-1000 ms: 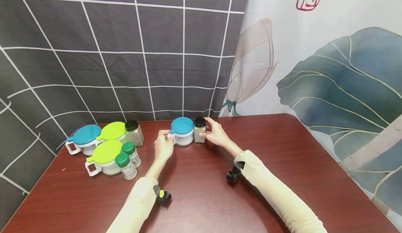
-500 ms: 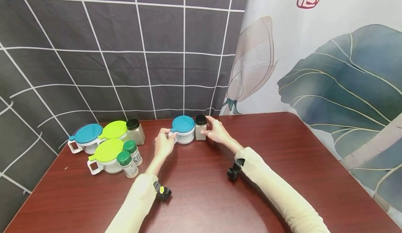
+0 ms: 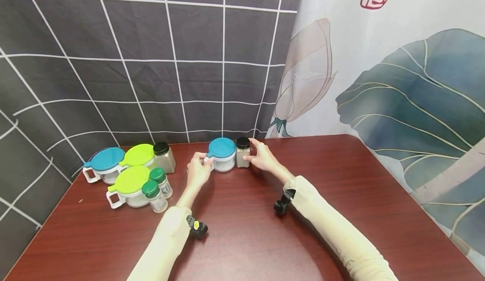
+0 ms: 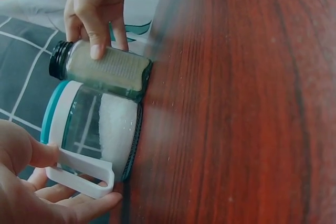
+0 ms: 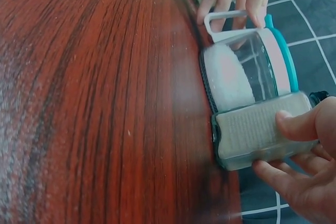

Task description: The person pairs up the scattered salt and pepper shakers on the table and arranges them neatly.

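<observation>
A clear seasoning jar (image 3: 224, 163) with a blue lid and white granules inside stands near the table's back edge. My left hand (image 3: 198, 171) holds it by its white handle (image 4: 86, 167), thumb at the top and fingers around the far side. Right beside it is a square spice jar (image 3: 243, 157) with a black lid, full of pale powder. My right hand (image 3: 262, 159) grips that one, its thumb (image 5: 294, 125) on the front face and the other fingers behind. Both jars are upright, side by side at the same depth.
At the table's left are another blue-lidded jar (image 3: 107, 163), two lime-lidded jars, the nearer one (image 3: 132, 184) in front, a black-lidded spice jar (image 3: 164, 160) and two green-capped shakers, the nearer (image 3: 154, 197) in front. A grey grid curtain (image 3: 197, 83) hangs right behind the table.
The head view has shifted slightly. Both hands keep their hold on the two jars, which stay in place next to each other.
</observation>
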Action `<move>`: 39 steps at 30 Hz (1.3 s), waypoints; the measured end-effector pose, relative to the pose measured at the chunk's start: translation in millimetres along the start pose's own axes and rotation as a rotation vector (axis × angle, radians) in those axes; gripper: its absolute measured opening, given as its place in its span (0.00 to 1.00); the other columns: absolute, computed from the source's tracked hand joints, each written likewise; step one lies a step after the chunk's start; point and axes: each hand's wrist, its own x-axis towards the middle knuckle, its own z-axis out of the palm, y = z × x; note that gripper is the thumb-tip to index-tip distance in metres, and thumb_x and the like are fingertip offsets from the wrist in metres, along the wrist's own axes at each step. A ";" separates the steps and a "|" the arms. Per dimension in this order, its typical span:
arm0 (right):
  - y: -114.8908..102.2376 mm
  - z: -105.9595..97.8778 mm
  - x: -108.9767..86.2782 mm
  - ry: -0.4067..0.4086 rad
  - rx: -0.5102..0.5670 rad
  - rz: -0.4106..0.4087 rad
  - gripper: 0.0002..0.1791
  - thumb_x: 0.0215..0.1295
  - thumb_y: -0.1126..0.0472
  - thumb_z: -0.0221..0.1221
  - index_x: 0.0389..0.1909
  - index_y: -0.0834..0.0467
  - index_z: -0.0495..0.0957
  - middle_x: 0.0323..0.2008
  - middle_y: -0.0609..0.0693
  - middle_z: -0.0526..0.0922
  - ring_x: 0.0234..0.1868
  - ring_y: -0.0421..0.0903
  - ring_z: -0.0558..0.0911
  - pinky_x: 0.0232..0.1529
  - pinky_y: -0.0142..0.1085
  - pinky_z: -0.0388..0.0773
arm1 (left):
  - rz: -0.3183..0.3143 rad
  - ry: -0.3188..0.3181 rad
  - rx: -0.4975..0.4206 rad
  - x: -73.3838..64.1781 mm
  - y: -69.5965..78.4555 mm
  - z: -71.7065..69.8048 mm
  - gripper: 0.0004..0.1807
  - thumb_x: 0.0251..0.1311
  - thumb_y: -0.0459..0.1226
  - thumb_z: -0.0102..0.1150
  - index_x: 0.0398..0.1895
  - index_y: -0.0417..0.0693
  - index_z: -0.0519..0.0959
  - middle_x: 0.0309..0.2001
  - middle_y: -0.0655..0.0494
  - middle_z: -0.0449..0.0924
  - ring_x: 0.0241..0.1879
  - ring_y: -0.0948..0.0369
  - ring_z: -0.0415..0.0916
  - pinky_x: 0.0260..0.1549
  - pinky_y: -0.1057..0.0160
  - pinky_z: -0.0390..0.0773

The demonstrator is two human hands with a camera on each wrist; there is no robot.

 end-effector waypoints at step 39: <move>-11.9 0.4 -1.9 0.069 0.032 0.064 0.37 0.55 0.71 0.65 0.66 0.65 0.62 0.60 0.64 0.74 0.57 0.56 0.76 0.54 0.45 0.77 | 0.053 0.014 0.053 -1.9 7.8 -5.5 0.18 0.67 0.36 0.50 0.58 0.39 0.74 0.53 0.39 0.80 0.53 0.44 0.77 0.56 0.44 0.69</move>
